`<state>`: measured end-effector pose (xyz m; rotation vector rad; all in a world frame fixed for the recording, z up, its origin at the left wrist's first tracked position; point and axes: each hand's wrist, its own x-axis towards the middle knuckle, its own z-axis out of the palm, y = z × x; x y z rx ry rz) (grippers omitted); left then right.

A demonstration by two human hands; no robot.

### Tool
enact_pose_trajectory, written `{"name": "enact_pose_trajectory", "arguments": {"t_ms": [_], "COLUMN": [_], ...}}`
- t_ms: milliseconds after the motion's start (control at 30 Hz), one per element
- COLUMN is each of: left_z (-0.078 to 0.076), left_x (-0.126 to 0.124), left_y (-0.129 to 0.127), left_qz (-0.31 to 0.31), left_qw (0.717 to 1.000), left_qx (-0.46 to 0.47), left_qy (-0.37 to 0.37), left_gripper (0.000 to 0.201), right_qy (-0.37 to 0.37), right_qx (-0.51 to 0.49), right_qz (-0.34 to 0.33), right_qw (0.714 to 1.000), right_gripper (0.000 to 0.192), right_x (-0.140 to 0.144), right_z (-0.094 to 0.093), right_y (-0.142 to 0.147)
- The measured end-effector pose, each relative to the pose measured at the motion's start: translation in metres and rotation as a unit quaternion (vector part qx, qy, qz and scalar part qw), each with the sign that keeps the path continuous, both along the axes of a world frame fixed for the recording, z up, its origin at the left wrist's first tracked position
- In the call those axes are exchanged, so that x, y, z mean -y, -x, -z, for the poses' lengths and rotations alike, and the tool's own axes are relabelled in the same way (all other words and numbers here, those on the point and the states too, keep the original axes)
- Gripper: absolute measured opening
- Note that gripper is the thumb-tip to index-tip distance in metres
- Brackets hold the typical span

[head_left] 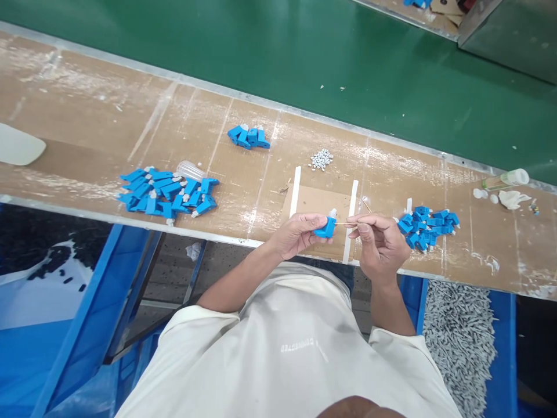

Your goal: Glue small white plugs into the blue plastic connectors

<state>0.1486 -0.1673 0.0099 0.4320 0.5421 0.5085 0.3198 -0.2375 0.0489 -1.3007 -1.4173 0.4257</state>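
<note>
My left hand (pixel 300 234) pinches a small blue plastic part (pixel 325 228) that has a whitish piece sticking up at its top. In my right hand (pixel 382 244) is a thin wooden stick, like a toothpick (pixel 347 223), held level with its tip at the blue part's right side. Both hands are over a cardboard sheet (pixel 324 200) with white tape strips at its sides. Beyond them lies a little heap of small grey-white pieces (pixel 321 159). Another thin stick (pixel 366 204) rests near my right hand.
Blue parts are piled at the left (pixel 169 191), at the right (pixel 429 226) and in a small group (pixel 249 137) farther back. A clear cup (pixel 190 170) lies by the left pile. A toothpick container (pixel 513 178) lies far right. A blue bin of grey pieces (pixel 459 342) stands below.
</note>
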Motion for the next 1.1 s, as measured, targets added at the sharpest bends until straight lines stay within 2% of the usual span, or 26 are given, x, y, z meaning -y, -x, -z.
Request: {"name": "enact_pose_trajectory", "arguments": {"t_ms": [267,500,633,867,1100], "left_z": [0.0012,0.0066,0.0062,0.0046,0.0064], "left_x": [0.0004,0.0005,0.0004,0.0007,0.0003], "left_y": [0.0004,0.001,0.0002,-0.0009,-0.0012], "left_qz": [-0.003,0.001,0.001,0.001,-0.003], "left_qw": [1.0,1.0,1.0,1.0,1.0], "left_qx": [0.008,0.01,0.009,0.003,0.007], "left_qy": [0.002,-0.006,-0.011,-0.021,-0.024], "left_gripper": [0.044,0.039,0.04,0.044,0.043], "right_qy": [-0.01,-0.019,-0.026,-0.089,-0.096], "right_qx": [0.022,0.048,0.09,0.187,0.267], "right_qz": [0.001,-0.005,-0.005,-0.002,-0.027], "right_qw": [1.0,0.999,0.996,0.978,0.959], "right_gripper": [0.009,0.009,0.011,0.018,0.023], "right_x": [-0.0016,-0.0017,-0.0012,-0.0028,0.001], "right_z": [0.0002,0.0055,0.0075,0.0054,0.0027], "right_y": [0.0018,-0.0004,-0.0022,-0.0007,-0.0018]}}
